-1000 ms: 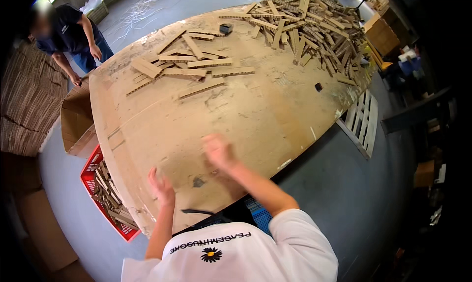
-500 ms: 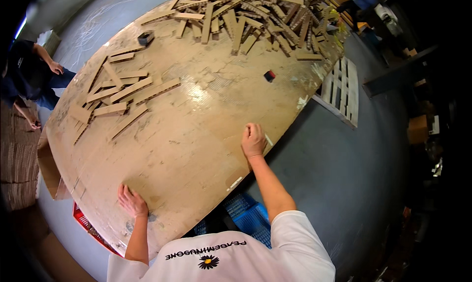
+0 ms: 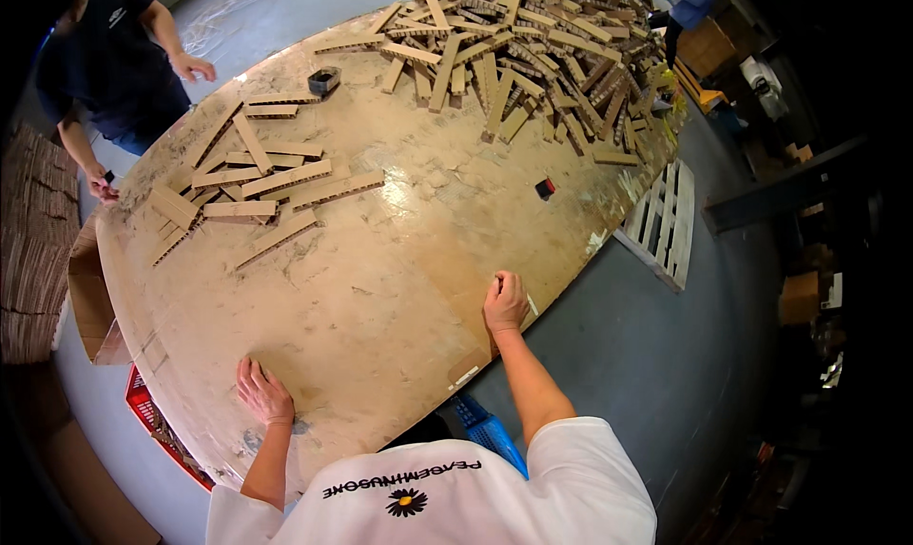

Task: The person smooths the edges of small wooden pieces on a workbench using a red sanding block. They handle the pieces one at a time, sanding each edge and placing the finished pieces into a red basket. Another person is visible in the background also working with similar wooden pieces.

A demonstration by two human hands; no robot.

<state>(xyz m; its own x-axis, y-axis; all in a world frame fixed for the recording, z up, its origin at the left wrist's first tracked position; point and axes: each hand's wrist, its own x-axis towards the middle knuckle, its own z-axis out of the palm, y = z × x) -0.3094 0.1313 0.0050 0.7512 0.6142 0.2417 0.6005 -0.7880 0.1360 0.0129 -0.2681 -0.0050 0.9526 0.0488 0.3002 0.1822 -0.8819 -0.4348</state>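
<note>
My left hand point(image 3: 264, 393) rests on the brown tabletop point(image 3: 380, 307) near its front left, fingers stretched out and holding nothing. Further right, my right hand point(image 3: 506, 302) is curled closed on the table close to its right edge. Whatever it might hold is hidden by the fingers. Beyond my hands, on the left, lies a loose group of cardboard honeycomb strips point(image 3: 285, 179). A small black and red object point(image 3: 545, 189) sits on the table beyond my right hand. A black open-topped holder point(image 3: 324, 81) stands past the strips.
A large heap of cardboard strips point(image 3: 533, 46) covers the table's far end. A co-worker point(image 3: 119, 60) in dark clothes stands at the left edge, another person point(image 3: 692, 3) far right. A pallet point(image 3: 663, 223), a blue crate point(image 3: 490, 431) and a red crate point(image 3: 143, 402) are around the table.
The view has shifted, so the table's contents appear lower and further right. The co-worker on the left now stands closer to the table. My hands keep nearly the same poses.
</note>
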